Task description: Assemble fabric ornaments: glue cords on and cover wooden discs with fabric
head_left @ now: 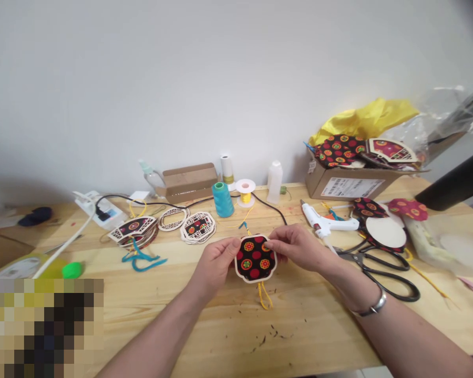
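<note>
Both hands hold a small flat ornament (pixel 255 258) above the wooden table (pixel 205 310). It has a pale scalloped rim and black fabric with red and yellow flowers. My left hand (pixel 216 262) pinches its left edge. My right hand (pixel 297 247) pinches its upper right edge. A yellow cord loop (pixel 264 296) hangs from the bottom, and a yellow and teal cord (pixel 244 227) leaves the top. A metal bracelet (pixel 374 306) sits on my right wrist.
Black scissors (pixel 386 273) and a white glue gun (pixel 327 223) lie to the right. A teal thread cone (pixel 222 199), a yellow cord spool (pixel 245 191) and a white bottle (pixel 275 181) stand behind. Stacked ornaments (pixel 198 227) and a power strip (pixel 102 212) lie left; a cardboard box (pixel 347 184) stands far right.
</note>
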### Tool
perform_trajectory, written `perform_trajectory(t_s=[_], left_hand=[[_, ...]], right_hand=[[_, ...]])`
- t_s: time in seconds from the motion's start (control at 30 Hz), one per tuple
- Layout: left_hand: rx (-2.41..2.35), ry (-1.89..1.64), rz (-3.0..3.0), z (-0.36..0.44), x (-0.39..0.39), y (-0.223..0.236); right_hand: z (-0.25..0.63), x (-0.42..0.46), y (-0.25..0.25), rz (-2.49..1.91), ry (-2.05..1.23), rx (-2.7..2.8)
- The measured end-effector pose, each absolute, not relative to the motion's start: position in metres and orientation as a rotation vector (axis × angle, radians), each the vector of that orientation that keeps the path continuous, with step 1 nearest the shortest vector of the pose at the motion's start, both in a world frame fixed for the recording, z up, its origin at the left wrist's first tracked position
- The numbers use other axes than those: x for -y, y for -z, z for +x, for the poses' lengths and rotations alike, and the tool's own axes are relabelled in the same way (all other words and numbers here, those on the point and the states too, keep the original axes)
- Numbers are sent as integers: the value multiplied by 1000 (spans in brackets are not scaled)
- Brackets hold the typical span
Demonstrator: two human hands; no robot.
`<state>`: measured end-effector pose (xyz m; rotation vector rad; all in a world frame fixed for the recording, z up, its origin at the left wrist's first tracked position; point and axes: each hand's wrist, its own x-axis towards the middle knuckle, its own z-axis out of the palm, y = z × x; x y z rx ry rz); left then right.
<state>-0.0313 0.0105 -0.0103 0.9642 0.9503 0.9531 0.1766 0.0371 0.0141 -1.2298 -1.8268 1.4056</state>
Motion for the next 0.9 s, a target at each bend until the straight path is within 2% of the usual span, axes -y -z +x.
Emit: perform_trajectory(t_s=[0.57,0.9], left_hand=[[-1126,-1042,1302,-36,-10,-5],[-1088,-981,1095,-31,-13,4]], right_hand=[[182,-38,-13,-1130,-1268,1872],[183,-41,-14,-1205,-1357,1761]])
